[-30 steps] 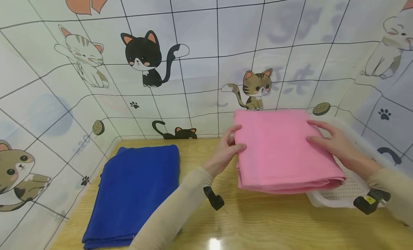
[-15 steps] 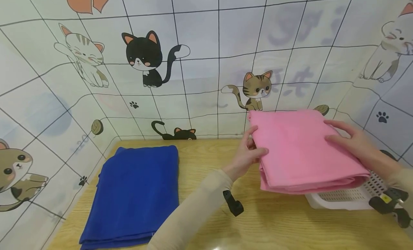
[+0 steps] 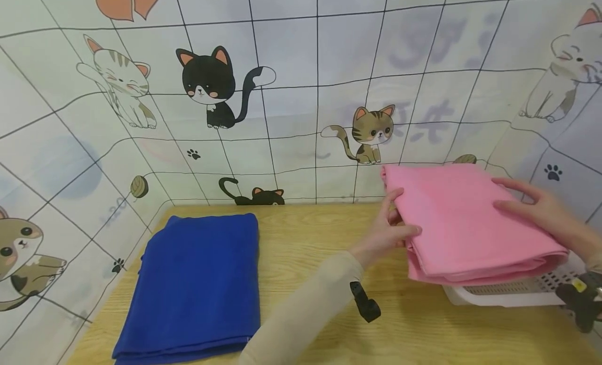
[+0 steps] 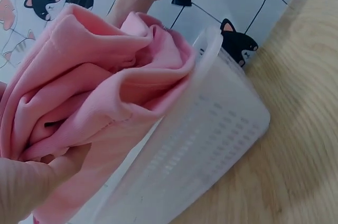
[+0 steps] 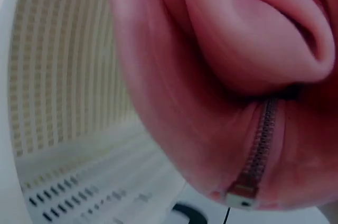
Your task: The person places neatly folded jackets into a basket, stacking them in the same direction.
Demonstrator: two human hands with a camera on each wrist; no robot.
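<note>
Between both hands hangs a folded pink zip garment (image 3: pixel 475 224), raised over the left part of a white plastic basket (image 3: pixel 498 300). My left hand (image 3: pixel 381 231) grips its left edge, with the thumb on top. On the opposite edge, my right hand (image 3: pixel 545 208) holds the fabric, its lower part hidden behind the cloth. The left wrist view shows the bundled layers of the pink garment (image 4: pixel 105 86) beside the wall of the basket (image 4: pixel 222 134). A metal zipper (image 5: pixel 261 139) shows in the right wrist view, with the perforated inside of the basket (image 5: pixel 68 71) behind.
A folded blue cloth (image 3: pixel 197 286) lies on the left side of the wooden table (image 3: pixel 301 250). Behind the table stands a white wall covering (image 3: pixel 291 109) printed with cats and grid lines.
Both hands have carried the pink garment to the right, so it now covers more of the basket. Its right side tilts slightly downward. The blue cloth stays in place.
</note>
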